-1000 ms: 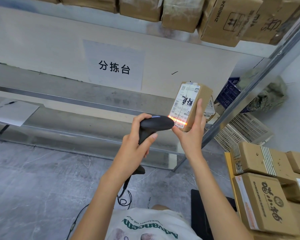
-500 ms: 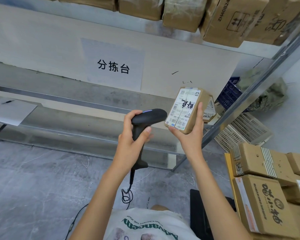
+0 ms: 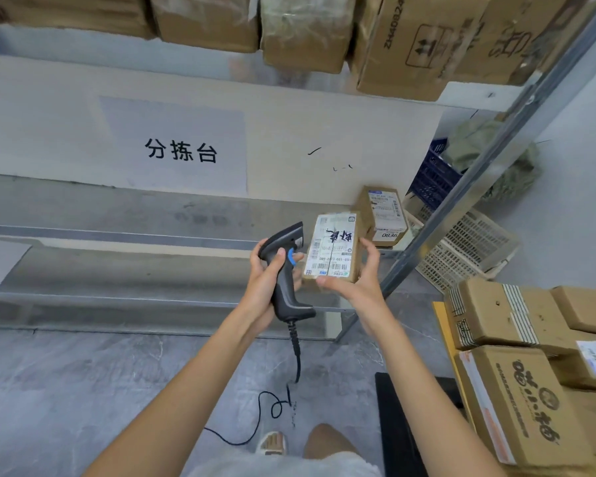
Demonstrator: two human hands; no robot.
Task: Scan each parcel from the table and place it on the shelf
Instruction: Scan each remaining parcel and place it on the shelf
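small brown cardboard parcel with white shipping label [image 3: 332, 249]: held over the front edge of the grey metal shelf [image 3: 124, 215], just before a second labelled brown box [image 3: 382, 213] | right hand [image 3: 353, 280]: fingers wrapped round the parcel's near end and right side | left hand [image 3: 267, 282]: clasps black handheld barcode scanner [image 3: 284, 270], head up, just left of the parcel

A small brown cardboard parcel [image 3: 334, 249], faced with a white shipping label bearing barcodes and black handwritten marks, is held upright with the label turned toward the camera, in front of the lower shelf [image 3: 124, 235]. A black corded handheld scanner [image 3: 284, 270] is held just left of it, head tilted upward.
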